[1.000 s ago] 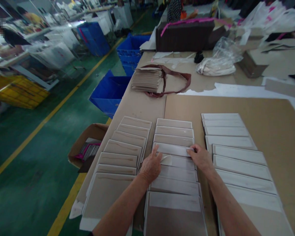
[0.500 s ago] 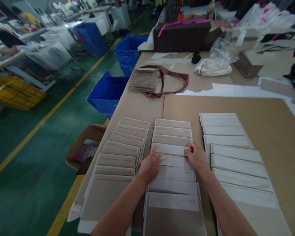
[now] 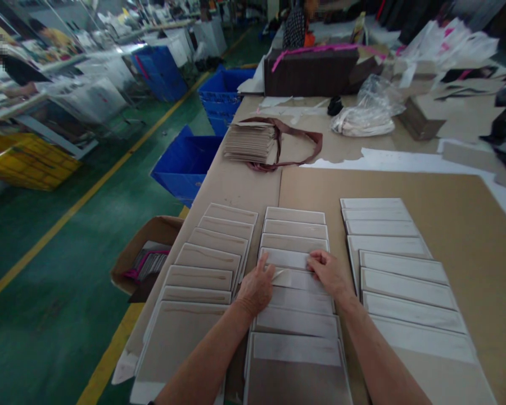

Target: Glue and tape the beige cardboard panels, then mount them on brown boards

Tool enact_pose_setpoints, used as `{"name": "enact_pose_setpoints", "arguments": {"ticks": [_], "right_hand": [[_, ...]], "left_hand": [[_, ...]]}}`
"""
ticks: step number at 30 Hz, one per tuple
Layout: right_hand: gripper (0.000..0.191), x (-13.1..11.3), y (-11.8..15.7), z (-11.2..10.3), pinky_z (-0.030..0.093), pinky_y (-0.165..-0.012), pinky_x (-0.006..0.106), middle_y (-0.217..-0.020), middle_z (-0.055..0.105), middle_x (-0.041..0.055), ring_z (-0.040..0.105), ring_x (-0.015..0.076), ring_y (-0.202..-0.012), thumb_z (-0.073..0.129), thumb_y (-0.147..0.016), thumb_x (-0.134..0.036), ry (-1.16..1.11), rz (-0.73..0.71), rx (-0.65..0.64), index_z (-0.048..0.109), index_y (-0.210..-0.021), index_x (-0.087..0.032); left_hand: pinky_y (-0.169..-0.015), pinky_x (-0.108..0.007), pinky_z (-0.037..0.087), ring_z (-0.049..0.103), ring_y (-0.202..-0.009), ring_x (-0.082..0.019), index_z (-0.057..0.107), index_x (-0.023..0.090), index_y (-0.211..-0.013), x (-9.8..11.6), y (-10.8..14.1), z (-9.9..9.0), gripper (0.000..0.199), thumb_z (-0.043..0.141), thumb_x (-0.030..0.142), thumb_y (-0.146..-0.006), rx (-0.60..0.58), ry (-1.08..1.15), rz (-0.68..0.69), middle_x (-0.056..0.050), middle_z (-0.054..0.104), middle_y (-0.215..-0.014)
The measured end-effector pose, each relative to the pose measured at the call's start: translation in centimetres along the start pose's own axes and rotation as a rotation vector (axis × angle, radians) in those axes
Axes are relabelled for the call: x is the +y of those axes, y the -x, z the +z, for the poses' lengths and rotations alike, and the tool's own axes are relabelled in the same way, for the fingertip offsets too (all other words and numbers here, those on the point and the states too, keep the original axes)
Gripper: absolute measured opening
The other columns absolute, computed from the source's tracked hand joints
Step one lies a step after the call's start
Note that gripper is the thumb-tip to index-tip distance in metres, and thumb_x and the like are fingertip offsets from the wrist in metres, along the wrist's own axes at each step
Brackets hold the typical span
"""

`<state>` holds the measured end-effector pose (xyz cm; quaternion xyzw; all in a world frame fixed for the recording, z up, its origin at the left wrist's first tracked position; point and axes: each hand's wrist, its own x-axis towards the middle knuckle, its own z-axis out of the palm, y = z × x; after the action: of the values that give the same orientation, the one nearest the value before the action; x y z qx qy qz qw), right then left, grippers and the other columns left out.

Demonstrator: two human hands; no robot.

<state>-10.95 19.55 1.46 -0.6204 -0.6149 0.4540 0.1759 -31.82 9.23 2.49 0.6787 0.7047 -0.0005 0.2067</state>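
Note:
Three rows of overlapping flat panels lie on the table: a left row (image 3: 206, 278), a middle row (image 3: 295, 350) and a right row (image 3: 409, 281). My left hand (image 3: 256, 287) rests at the left edge of the middle row, fingers apart, beside a small lifted flap of pale film (image 3: 281, 278). My right hand (image 3: 326, 271) is on the same row, thumb and fingertips pinched at the upper edge of a panel with a whitish strip. Whatever lies between those fingertips is too small to make out.
A stack of cards (image 3: 249, 143) with a brown strap (image 3: 316, 146) lies farther up the table. Behind are a dark box (image 3: 310, 73) and a plastic bag (image 3: 373, 107). Left of the table stand blue bins (image 3: 185, 166) and a cardboard box (image 3: 129, 259).
My right hand has moved left along the panel, from its right corner towards the middle. My left hand has stayed nearly in place. The view has shifted slightly.

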Motion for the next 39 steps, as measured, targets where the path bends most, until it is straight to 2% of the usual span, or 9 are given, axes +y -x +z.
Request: {"name": "enact_pose_setpoints", "arguments": {"ticks": [3,5,8,11,13,15,19,28,39], "right_hand": [[0.030,1.1,0.2,-0.8,0.045,-0.072,0.033,-0.082,0.069,0.0077,0.062,0.0214,-0.076,0.049,-0.079,-0.037,0.113,0.023,0.201,0.064,-0.097,-0.018],[0.030,1.2,0.9,-1.5,0.044,-0.074,0.033,-0.085,0.069,0.0080,0.061,0.0218,-0.078,0.050,-0.080,-0.040,0.140,-0.018,0.270,0.065,-0.096,-0.018],[0.034,-0.5,2.7,-1.1,0.042,-0.065,0.030,-0.069,0.063,0.0027,0.057,0.0184,-0.065,0.050,-0.083,-0.051,-0.103,-0.024,0.096,0.064,-0.081,-0.020],[0.041,-3.5,4.8,1.1,0.042,-0.062,0.027,-0.064,0.059,0.0007,0.054,0.0156,-0.062,0.051,-0.083,-0.059,-0.365,-0.052,-0.118,0.058,-0.070,-0.020],[0.041,-5.5,6.0,2.8,0.043,-0.063,0.026,-0.068,0.061,0.0011,0.055,0.0151,-0.066,0.054,-0.081,-0.059,-0.450,-0.073,-0.227,0.058,-0.072,-0.019],[0.038,-6.9,7.0,4.2,0.043,-0.059,0.025,-0.068,0.061,-0.0006,0.053,0.0137,-0.062,0.062,-0.076,-0.057,-0.515,-0.058,-0.328,0.057,-0.076,-0.020],[0.036,-7.6,8.2,5.5,0.030,-0.040,0.022,-0.055,0.050,-0.0058,0.038,0.0086,-0.044,0.070,-0.069,-0.053,-0.533,0.040,-0.394,0.055,-0.070,-0.019],[0.041,-10.1,12.5,4.9,0.025,-0.037,0.021,-0.048,0.043,-0.0063,0.035,0.0089,-0.041,0.063,-0.072,-0.060,-0.516,0.015,-0.451,0.057,-0.069,-0.019],[0.037,-11.2,15.7,3.6,0.041,-0.057,0.027,-0.061,0.058,-0.0012,0.051,0.0150,-0.059,0.066,-0.072,-0.055,-0.412,-0.115,-0.157,0.063,-0.068,-0.018]], "left_hand": [[-0.091,-0.033,0.050,0.057,-0.112,-0.020,0.054,0.019,-0.108,0.1,0.1,-1.2,0.030,0.047,0.009,-0.081,0.048,0.099,-0.025,-0.011,0.028,-0.151],[-0.093,-0.033,0.048,0.054,-0.115,-0.021,0.055,0.019,-0.109,0.3,0.6,-2.5,0.030,0.055,0.014,-0.079,0.196,0.238,-0.101,-0.011,0.040,-0.139],[-0.080,-0.029,0.050,0.059,-0.097,-0.020,0.060,0.017,-0.101,1.3,1.7,-4.4,0.035,0.073,0.027,-0.069,0.369,0.605,-0.346,-0.007,0.057,-0.106],[-0.056,-0.022,0.042,0.055,-0.067,-0.012,0.063,0.014,-0.094,2.6,3.3,-5.3,0.039,0.075,0.039,-0.067,0.179,1.233,-0.565,-0.003,0.059,-0.079],[-0.050,-0.019,0.036,0.054,-0.064,-0.010,0.065,0.012,-0.093,3.6,4.3,-5.2,0.038,0.071,0.042,-0.070,0.070,1.603,-0.588,-0.004,0.061,-0.079],[-0.050,-0.017,0.035,0.055,-0.065,-0.009,0.067,0.012,-0.090,4.5,5.2,-4.8,0.038,0.073,0.042,-0.069,0.049,1.762,-0.575,-0.005,0.064,-0.081],[-0.060,-0.023,0.045,0.058,-0.066,-0.011,0.069,0.011,-0.087,5.7,7.0,-4.0,0.041,0.074,0.046,-0.067,-0.026,1.765,-0.579,-0.007,0.067,-0.079],[-0.059,-0.026,0.047,0.062,-0.062,-0.014,0.069,0.011,-0.089,4.8,11.9,-5.2,0.051,0.073,0.055,-0.065,-0.043,1.928,-0.491,-0.008,0.069,-0.078],[-0.056,-0.026,0.051,0.062,-0.061,-0.014,0.067,0.010,-0.101,5.0,15.0,-6.4,0.062,0.078,0.054,-0.059,0.051,1.956,-0.474,-0.007,0.068,-0.079]]}}
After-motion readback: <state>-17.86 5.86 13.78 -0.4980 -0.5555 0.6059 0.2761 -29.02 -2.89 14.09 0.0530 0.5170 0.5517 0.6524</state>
